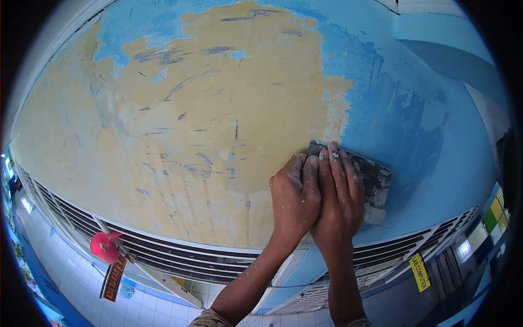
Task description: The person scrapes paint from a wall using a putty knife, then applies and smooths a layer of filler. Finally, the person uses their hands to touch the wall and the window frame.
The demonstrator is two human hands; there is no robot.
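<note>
Both hands press a flat, dark, paint-stained scraper against the wall, where bare tan plaster meets blue paint. My left hand has its fingers bent round the scraper's left edge, close against the other hand. My right hand lies over the tool with its fingers together, pointing up, and pale flecks on them. The blade's right part shows beyond my right fingers; its grip is hidden under the hands. Dark scratch marks run across the tan area.
Below the wall runs a slatted vent band. A pink scoop-like container and a red-lettered sign hang at the lower left. A yellow sign hangs at the lower right. Pale floor tiles lie far below.
</note>
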